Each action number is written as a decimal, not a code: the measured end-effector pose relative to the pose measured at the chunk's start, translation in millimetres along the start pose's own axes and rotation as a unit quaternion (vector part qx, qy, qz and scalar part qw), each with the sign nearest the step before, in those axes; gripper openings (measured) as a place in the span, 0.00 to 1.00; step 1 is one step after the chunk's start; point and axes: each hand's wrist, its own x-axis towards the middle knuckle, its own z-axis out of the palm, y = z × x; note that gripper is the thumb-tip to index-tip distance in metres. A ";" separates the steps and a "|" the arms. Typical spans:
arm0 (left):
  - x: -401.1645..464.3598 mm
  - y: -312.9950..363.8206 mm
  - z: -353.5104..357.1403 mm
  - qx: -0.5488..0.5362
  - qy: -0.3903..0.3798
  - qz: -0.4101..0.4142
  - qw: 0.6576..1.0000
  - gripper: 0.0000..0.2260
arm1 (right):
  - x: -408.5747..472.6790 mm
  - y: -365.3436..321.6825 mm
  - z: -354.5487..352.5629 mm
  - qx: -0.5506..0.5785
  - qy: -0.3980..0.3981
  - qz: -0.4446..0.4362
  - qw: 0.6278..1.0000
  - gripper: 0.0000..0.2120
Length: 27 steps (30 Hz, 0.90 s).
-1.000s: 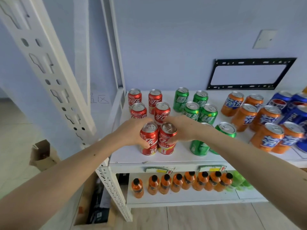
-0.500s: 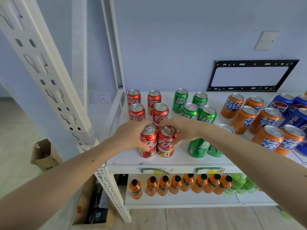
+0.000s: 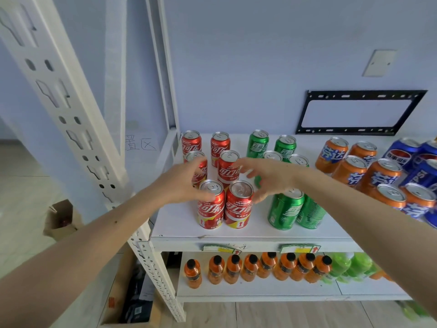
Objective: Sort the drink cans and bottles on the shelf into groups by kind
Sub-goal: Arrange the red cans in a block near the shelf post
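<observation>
Several red cola cans stand in a block at the left of the white shelf [image 3: 179, 223]. The two front ones are a left can [image 3: 211, 204] and a right can [image 3: 238, 204], side by side. My left hand [image 3: 182, 183] hovers just behind and left of them with loose fingers, holding nothing. My right hand [image 3: 264, 176] hangs open above and to the right of them, fingers spread. Green cans [image 3: 285, 210] stand to the right, then orange cans [image 3: 350, 172] and blue cans [image 3: 402, 152].
A lower shelf holds a row of orange bottles [image 3: 248, 268] and green bottles [image 3: 343, 265]. A slanted white shelf post [image 3: 71, 110] rises at the left. Cardboard boxes [image 3: 60, 217] sit on the floor. A black bracket [image 3: 359, 112] is on the wall.
Both hands have let go of the two front red cans and lifted back from them; the cans stay standing near the shelf's front edge.
</observation>
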 end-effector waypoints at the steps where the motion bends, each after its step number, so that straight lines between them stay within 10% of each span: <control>1: 5.4 1.6 -7.3 -0.007 0.030 0.002 1.000 0.45 | 0.3 1.1 -7.1 0.007 0.021 0.008 1.000 0.42; 7: 52.6 -2.5 -21.5 0.025 0.132 -0.007 0.991 0.33 | 33.2 4.8 -30.2 -0.001 0.066 0.050 0.997 0.30; 13: 81.2 -18.0 -10.3 0.005 0.054 -0.105 0.993 0.31 | 79.0 -4.6 -17.1 -0.030 0.110 0.090 0.989 0.35; 27: 83.6 -2.8 6.6 -0.068 0.015 -0.044 0.997 0.23 | 73.9 4.7 -13.2 -0.051 0.046 0.058 0.996 0.28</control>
